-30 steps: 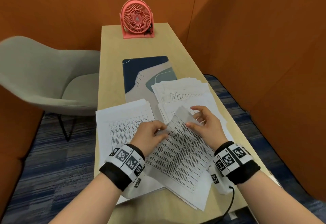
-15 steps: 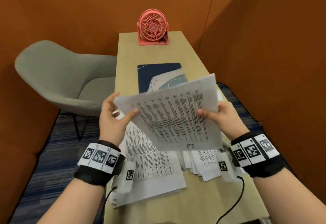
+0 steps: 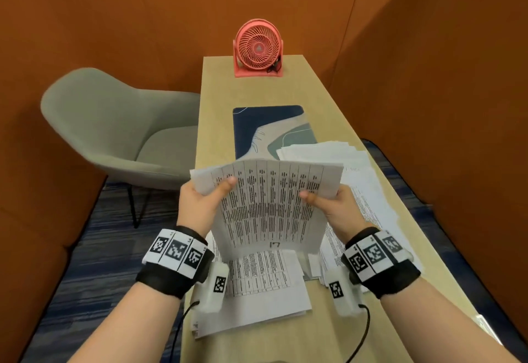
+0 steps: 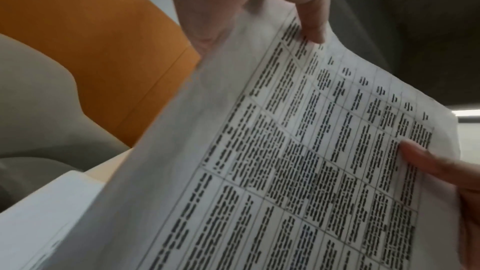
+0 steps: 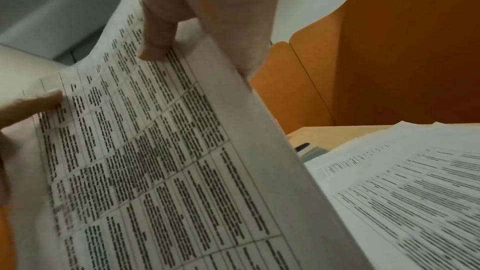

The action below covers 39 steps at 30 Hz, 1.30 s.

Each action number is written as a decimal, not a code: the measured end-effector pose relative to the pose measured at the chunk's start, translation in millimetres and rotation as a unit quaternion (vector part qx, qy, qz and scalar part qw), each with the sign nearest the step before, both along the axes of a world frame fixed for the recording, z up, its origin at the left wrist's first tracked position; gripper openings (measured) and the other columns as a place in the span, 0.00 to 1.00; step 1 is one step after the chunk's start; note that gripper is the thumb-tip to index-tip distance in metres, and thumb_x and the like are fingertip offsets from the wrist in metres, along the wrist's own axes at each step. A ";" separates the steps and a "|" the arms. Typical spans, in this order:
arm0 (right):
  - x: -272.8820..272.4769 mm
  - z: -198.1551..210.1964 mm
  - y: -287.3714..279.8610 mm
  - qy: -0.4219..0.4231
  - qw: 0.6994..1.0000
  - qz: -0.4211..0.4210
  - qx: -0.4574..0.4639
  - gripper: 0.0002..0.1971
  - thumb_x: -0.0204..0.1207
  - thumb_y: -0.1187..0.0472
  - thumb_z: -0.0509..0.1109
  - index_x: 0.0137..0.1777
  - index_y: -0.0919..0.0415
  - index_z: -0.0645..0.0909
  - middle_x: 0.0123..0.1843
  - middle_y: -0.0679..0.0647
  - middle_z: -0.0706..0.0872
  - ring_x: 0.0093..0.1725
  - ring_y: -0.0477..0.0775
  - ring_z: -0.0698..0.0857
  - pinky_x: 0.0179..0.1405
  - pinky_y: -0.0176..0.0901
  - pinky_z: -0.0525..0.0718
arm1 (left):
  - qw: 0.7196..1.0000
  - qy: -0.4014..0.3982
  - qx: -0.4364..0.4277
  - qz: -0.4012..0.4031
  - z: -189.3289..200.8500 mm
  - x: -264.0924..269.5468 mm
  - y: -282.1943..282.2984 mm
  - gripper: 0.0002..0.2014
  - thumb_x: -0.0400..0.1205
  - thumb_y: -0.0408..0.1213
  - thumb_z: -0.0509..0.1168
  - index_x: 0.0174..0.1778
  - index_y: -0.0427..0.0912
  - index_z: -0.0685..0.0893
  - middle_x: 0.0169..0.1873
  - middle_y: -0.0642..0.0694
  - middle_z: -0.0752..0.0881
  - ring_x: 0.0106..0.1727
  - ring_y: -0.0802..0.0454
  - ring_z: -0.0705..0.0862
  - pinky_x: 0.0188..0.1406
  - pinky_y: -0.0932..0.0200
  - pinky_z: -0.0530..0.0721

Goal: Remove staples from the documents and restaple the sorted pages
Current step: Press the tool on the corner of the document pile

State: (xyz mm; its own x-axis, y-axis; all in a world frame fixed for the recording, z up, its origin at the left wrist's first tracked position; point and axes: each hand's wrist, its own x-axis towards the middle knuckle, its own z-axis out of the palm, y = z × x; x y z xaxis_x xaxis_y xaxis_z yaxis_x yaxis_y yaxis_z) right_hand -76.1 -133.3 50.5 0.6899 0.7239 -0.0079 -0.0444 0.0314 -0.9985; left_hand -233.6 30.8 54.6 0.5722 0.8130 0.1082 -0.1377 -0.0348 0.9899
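Head camera: we saw both hands holding one set of printed pages [image 3: 268, 205] up off the tabletop [image 3: 217, 82], standing almost upright on its bottom edge, just in front of the pink fan [image 3: 258, 47] but well apart from it. The left hand [image 3: 200, 205] pinched the left side, thumb in front and fingers behind. The right hand [image 3: 334, 205] pinched the right side the same way. The number 17 was written at the bottom of the front page.

A flat pile of pages [image 3: 257, 291] lay on the tabletop on the near side of the fan, right under the held set. Another loose pile [image 3: 360, 185] lay fanned out to the right of it.

We could not see a stapler or a staple remover anywhere. We could not tell if the held set had a staple in it.

We thought the sorting was partly done, since pages lay in piles. We judged that squaring up the held pages and stapling them was still left.
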 end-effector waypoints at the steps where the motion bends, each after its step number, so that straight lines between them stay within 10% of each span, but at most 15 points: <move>1: 0.7 3.9 -0.7 -0.004 1.000 -0.003 0.013 0.08 0.67 0.67 0.73 0.45 0.59 0.85 0.41 0.48 0.92 0.45 0.47 0.90 0.45 0.41 0.87 | 1.000 -0.012 0.000 0.006 3.7 1.1 0.1 0.05 0.73 0.33 0.71 0.42 0.46 0.86 0.36 0.56 0.91 0.44 0.58 0.89 0.46 0.59 0.87; 11: 11.1 -10.2 -0.6 0.051 0.996 -0.031 -0.070 0.09 0.70 0.66 0.73 0.50 0.62 0.83 0.48 0.58 0.90 0.48 0.58 0.90 0.53 0.59 0.87 | 0.996 0.077 -0.031 -0.008 -22.4 18.0 -6.9 0.10 0.76 0.31 0.70 0.52 0.43 0.82 0.44 0.50 0.86 0.47 0.56 0.85 0.46 0.64 0.83; 15: 23.7 5.9 -6.9 0.036 0.998 -0.030 -0.050 0.09 0.74 0.60 0.70 0.53 0.61 0.82 0.45 0.54 0.92 0.44 0.55 0.91 0.42 0.48 0.89 | 0.995 0.088 -0.037 -0.042 -21.3 24.3 -1.8 0.05 0.76 0.31 0.69 0.47 0.43 0.83 0.38 0.53 0.86 0.35 0.65 0.86 0.31 0.74 0.82; 23: 49.9 3.7 -26.7 0.010 0.993 -0.107 -0.042 0.08 0.80 0.67 0.64 0.44 0.62 0.85 0.34 0.49 0.91 0.34 0.45 0.88 0.31 0.35 0.84 | 0.983 0.158 -0.043 -0.082 -36.0 43.4 -7.9 0.04 0.75 0.34 0.71 0.44 0.43 0.84 0.42 0.46 0.88 0.46 0.48 0.87 0.45 0.56 0.86; 26: 66.6 -12.1 -40.5 0.012 0.983 -0.167 -0.075 0.08 0.81 0.67 0.63 0.49 0.61 0.85 0.37 0.52 0.91 0.30 0.46 0.86 0.29 0.35 0.83 | 0.982 0.160 -0.070 -0.077 -44.0 51.6 -16.9 0.05 0.77 0.30 0.69 0.48 0.37 0.84 0.38 0.47 0.87 0.40 0.52 0.86 0.31 0.68 0.84; 29: 95.6 -42.4 -66.9 -0.073 0.936 -0.214 -0.271 0.09 0.82 0.63 0.63 0.57 0.54 0.83 0.56 0.60 0.88 0.46 0.54 0.86 0.46 0.43 0.80 | 0.980 0.180 -0.066 -0.056 -55.6 56.5 -20.4 0.09 0.77 0.30 0.69 0.52 0.32 0.84 0.37 0.47 0.86 0.38 0.55 0.85 0.29 0.72 0.82; 32: 110.5 -84.6 -93.5 -0.151 0.811 -0.059 -0.562 0.24 0.80 0.55 0.67 0.74 0.62 0.70 0.70 0.64 0.78 0.66 0.63 0.79 0.61 0.45 0.74 | 0.977 0.204 -0.059 -0.038 -63.3 58.2 -22.6 0.08 0.76 0.31 0.70 0.50 0.33 0.84 0.38 0.45 0.86 0.39 0.52 0.85 0.35 0.67 0.83; 34: 111.0 -104.8 -102.9 -0.177 0.753 -0.002 -0.633 0.24 0.78 0.54 0.69 0.69 0.65 0.72 0.65 0.64 0.82 0.62 0.63 0.81 0.54 0.43 0.76 | 0.974 0.217 -0.047 -0.037 -64.6 59.2 -23.8 0.08 0.76 0.32 0.71 0.49 0.34 0.85 0.39 0.44 0.86 0.41 0.50 0.85 0.39 0.64 0.82; 39: 110.3 -111.6 -103.3 -0.195 0.730 -0.047 -0.653 0.14 0.76 0.57 0.71 0.56 0.66 0.78 0.54 0.63 0.85 0.51 0.61 0.85 0.40 0.41 0.75 | 0.976 0.206 -0.052 -0.037 -65.0 59.4 -25.0 0.07 0.76 0.32 0.70 0.49 0.35 0.83 0.37 0.49 0.85 0.40 0.55 0.83 0.37 0.65 0.78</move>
State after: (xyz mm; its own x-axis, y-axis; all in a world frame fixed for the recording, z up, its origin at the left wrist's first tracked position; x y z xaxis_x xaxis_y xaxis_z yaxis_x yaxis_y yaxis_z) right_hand 34.2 -236.6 -61.0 0.8699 0.2241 -0.4394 0.1929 -0.9744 -0.1150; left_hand -174.2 5.8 -10.4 0.6075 0.7619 -0.2246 0.2746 0.0638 0.9594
